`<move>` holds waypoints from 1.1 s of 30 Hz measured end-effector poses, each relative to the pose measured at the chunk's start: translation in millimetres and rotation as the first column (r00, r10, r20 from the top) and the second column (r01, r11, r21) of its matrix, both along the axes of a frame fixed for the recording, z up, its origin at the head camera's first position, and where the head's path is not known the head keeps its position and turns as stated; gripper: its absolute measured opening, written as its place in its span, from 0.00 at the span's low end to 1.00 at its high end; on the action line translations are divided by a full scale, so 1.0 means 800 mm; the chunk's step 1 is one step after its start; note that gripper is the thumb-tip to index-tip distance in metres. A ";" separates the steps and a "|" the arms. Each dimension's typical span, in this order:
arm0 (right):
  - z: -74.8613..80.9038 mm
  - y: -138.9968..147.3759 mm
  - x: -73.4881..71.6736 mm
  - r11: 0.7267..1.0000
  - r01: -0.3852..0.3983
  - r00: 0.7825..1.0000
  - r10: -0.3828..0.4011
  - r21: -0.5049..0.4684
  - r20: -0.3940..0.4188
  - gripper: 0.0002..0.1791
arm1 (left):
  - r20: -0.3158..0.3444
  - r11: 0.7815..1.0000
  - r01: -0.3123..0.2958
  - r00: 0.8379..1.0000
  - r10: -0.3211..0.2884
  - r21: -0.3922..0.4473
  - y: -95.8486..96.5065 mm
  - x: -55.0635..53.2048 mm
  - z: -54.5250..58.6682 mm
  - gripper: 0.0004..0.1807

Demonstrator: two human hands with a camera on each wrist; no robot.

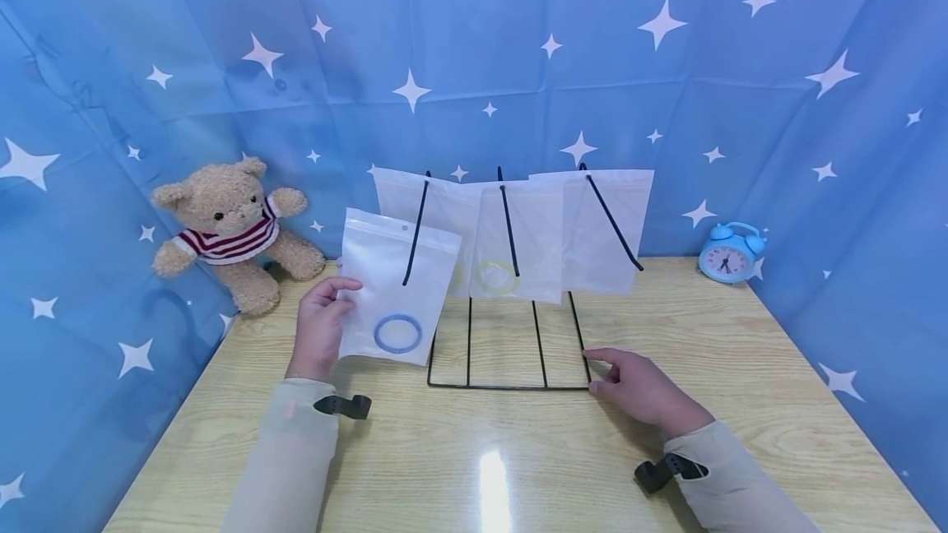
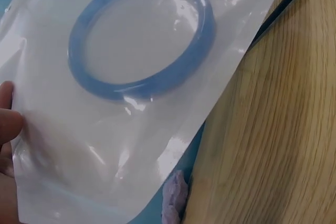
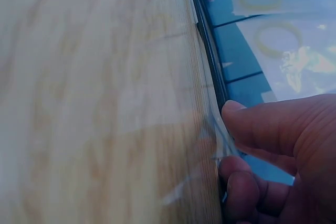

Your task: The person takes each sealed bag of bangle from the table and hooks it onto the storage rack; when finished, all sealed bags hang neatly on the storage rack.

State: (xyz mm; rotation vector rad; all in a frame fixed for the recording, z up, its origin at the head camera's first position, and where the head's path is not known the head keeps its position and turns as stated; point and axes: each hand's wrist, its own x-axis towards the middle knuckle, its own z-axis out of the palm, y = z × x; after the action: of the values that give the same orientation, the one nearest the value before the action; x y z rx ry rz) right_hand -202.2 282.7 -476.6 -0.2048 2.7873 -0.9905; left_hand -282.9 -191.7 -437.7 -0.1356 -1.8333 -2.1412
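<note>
My left hand (image 1: 322, 323) pinches the left edge of a white zip bag (image 1: 370, 270). Inside that bag a blue bangle (image 1: 397, 334) shows through the film, large in the left wrist view. The upper left prong of a black wire rack (image 1: 509, 387) crosses in front of the bag; whether it passes through the bag's hole, I cannot tell. With thumb and fingers my right hand (image 1: 640, 385) grips the rack's base at its front right corner. In the right wrist view, the fingers (image 3: 262, 124) close on the black wire.
Several more white bags hang on the rack's prongs; the middle bag (image 1: 541, 229) has a yellow bangle (image 1: 498, 276) inside. A teddy bear (image 1: 225, 220) sits at the back left, a blue alarm clock (image 1: 727, 257) at the back right. A starry blue curtain (image 1: 474, 48) stands behind.
</note>
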 end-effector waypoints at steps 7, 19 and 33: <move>-0.001 0.000 0.000 1.000 -0.001 1.000 0.001 0.006 -0.003 0.30 | 0.002 0.992 0.055 0.998 -0.055 -0.111 0.008 0.000 0.004 0.18; -0.002 0.001 -0.001 1.000 -0.001 1.000 0.001 -0.001 0.003 0.30 | 0.043 0.968 0.152 0.988 -0.146 -0.200 0.025 0.009 0.010 0.17; -0.003 0.002 -0.003 1.000 -0.001 1.000 0.001 0.007 0.000 0.30 | 0.063 0.907 0.293 0.956 -0.288 -0.304 0.036 0.015 0.012 0.17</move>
State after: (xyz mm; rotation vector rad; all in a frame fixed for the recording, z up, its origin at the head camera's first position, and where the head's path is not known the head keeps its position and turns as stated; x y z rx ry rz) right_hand -204.3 284.1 -478.8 -0.2045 2.7896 -0.9807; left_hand -270.5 -162.8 -427.8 -0.4939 -2.2737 -2.0175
